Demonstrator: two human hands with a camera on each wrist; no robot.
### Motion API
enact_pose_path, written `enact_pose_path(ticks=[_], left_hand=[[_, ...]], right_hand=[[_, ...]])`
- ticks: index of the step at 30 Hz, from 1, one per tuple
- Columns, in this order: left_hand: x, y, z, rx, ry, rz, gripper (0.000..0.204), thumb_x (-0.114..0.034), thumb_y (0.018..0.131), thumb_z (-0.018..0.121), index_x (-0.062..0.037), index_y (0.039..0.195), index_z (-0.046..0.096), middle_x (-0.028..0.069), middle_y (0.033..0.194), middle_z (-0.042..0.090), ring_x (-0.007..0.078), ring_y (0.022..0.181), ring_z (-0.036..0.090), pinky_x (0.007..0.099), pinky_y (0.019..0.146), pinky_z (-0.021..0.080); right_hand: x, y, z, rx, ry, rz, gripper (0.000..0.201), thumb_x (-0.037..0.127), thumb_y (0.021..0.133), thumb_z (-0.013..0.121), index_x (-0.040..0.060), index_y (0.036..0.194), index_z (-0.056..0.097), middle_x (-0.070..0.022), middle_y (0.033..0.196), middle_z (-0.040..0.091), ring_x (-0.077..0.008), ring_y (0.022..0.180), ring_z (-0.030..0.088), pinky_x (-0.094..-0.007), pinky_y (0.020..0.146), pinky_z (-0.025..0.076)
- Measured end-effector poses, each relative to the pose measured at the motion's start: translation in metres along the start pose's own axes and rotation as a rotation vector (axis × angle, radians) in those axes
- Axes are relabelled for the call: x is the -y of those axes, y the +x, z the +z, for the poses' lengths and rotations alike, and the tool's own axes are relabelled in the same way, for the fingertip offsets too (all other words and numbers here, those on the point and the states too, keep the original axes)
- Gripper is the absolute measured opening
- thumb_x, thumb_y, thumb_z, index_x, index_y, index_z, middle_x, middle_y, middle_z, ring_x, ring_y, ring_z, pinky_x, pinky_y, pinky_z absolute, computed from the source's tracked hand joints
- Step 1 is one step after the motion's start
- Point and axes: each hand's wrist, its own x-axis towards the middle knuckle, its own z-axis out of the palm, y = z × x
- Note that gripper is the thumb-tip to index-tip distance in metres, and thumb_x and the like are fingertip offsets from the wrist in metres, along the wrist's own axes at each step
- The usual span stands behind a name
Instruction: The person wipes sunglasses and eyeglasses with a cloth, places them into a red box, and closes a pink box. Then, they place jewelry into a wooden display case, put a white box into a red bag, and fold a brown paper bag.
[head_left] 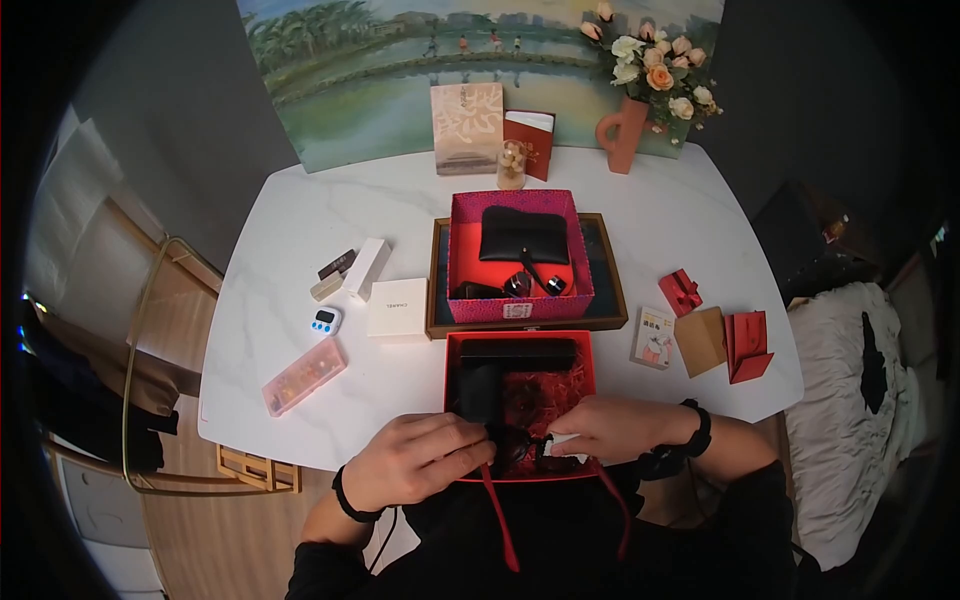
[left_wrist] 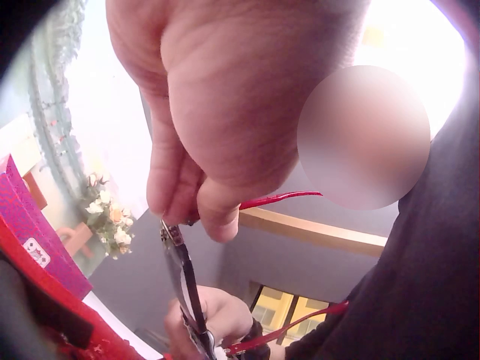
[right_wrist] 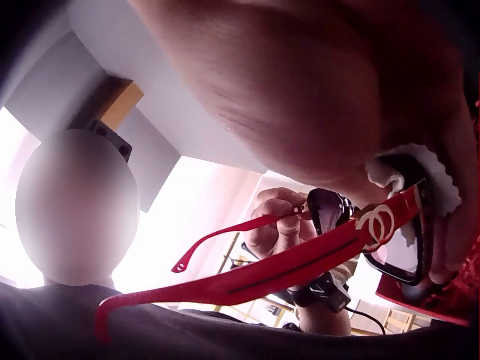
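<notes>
Black-framed sunglasses with red temples (right_wrist: 300, 262) are held between both hands, temples toward the body. My left hand (head_left: 415, 460) pinches the frame near one hinge, seen also in the left wrist view. With my right hand (head_left: 622, 428) I hold a white cloth (right_wrist: 444, 180) around the other lens, the cloth's scalloped edge showing beside it. Under the hands stands an open red box (head_left: 591, 362) with red shredded filler. A long black case (head_left: 518, 354) and a black soft-looking item (head_left: 480, 392) lie in it.
Behind is a pink patterned box (head_left: 464, 225) holding a black pouch (head_left: 522, 236), on a framed tray (head_left: 612, 280). To the left are a white box (head_left: 398, 308), a timer (head_left: 325, 320) and a pink compartment case (head_left: 304, 376). Red gift bags (head_left: 746, 345) lie right; a flower vase (head_left: 627, 140) stands behind.
</notes>
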Motion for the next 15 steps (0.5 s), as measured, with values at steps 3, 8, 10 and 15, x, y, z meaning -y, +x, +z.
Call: enact_pose_path(ticks=[3,8,10,15], left_hand=[[0.000,-0.001,-0.002,0.005,-0.011,-0.013,0.028,-0.008,0.079,0.081,0.0004,0.106,0.077,0.0119,0.104,0.070,0.0260,0.088,0.075,0.0356,0.072,0.065],[0.006,0.000,-0.005,0.003,0.037,-0.018,0.030,-0.009,0.078,0.078,0.0023,0.106,0.076,0.0138,0.104,0.071,0.0281,0.089,0.075,0.0375,0.074,0.064],[0.008,0.001,-0.005,-0.016,0.045,-0.039,0.030,-0.008,0.077,0.076,0.0031,0.105,0.076,0.0149,0.104,0.071,0.0288,0.088,0.074,0.0380,0.073,0.064],[0.013,0.010,-0.001,-0.032,0.116,-0.009,0.029,-0.007,0.077,0.076,0.0028,0.104,0.075,0.0137,0.103,0.071,0.0269,0.085,0.073,0.0369,0.071,0.064]], right_hand=[[0.001,0.001,-0.001,-0.047,0.037,0.024,0.036,0.031,0.106,0.071,-0.0026,0.093,0.073,-0.0192,0.075,0.070,-0.0387,0.071,0.069,-0.0454,0.070,0.052],[0.000,0.000,0.005,-0.297,-0.157,0.029,0.039,0.037,0.100,0.081,0.0025,0.084,0.074,-0.0125,0.069,0.069,-0.0287,0.061,0.067,-0.0392,0.061,0.049],[0.000,0.002,0.000,-0.334,-0.166,0.070,0.041,0.039,0.095,0.084,0.0026,0.079,0.073,-0.0149,0.068,0.068,-0.0313,0.062,0.067,-0.0402,0.061,0.049],[-0.002,0.006,-0.009,-0.208,-0.226,0.001,0.028,0.025,0.107,0.068,0.0000,0.095,0.071,-0.0201,0.075,0.066,-0.0421,0.074,0.065,-0.0463,0.069,0.049]])
